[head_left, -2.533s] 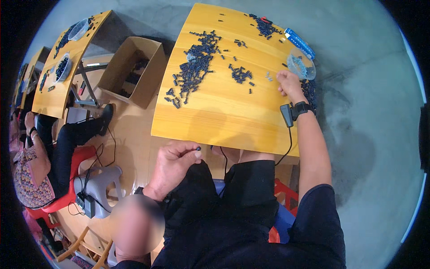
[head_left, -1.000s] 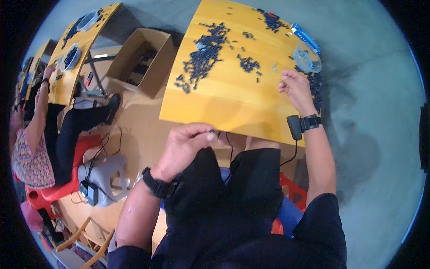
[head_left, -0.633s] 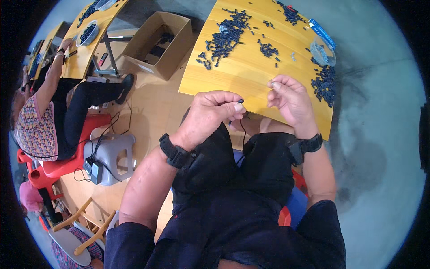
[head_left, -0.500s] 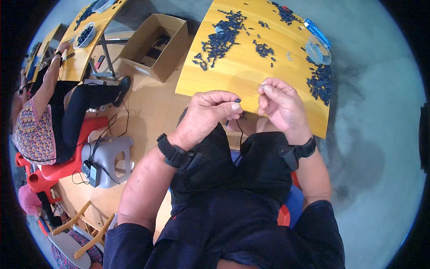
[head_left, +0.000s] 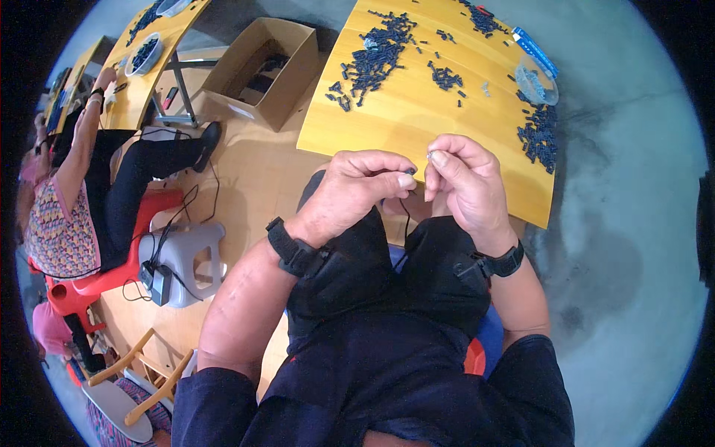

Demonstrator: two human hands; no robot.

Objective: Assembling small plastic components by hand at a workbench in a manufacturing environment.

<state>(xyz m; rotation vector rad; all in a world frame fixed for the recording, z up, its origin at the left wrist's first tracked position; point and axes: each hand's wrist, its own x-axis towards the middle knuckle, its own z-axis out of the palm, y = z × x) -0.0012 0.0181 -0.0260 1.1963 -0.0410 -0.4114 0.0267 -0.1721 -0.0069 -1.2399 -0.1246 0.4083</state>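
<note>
My left hand (head_left: pixel 356 190) is closed in a pinch over my lap, just off the near edge of the yellow table (head_left: pixel 402 123). A small black piece (head_left: pixel 410 171) shows between its thumb and index fingertip. Facing it, my right hand (head_left: pixel 468 182) pinches a tiny pale bit (head_left: pixel 430 156), too small to name. The fingertips of both hands are close together but apart. On the table beyond lie a large heap of small black cylindrical pieces (head_left: pixel 381 59), a smaller cluster (head_left: pixel 445 77), and another heap (head_left: pixel 538 138) at the right edge.
A clear tub (head_left: pixel 535 83) and a blue-and-white box (head_left: pixel 535 52) stand at the table's right edge. An open cardboard box (head_left: pixel 257 74) is on the floor to the left. Farther left, a person (head_left: pixel 63 220) sits at another table, near a grey stool (head_left: pixel 186 261) with cables.
My left hand has moved slightly right and my right hand's fingertips slightly left, narrowing the gap between them. The whole view has shifted a little.
</note>
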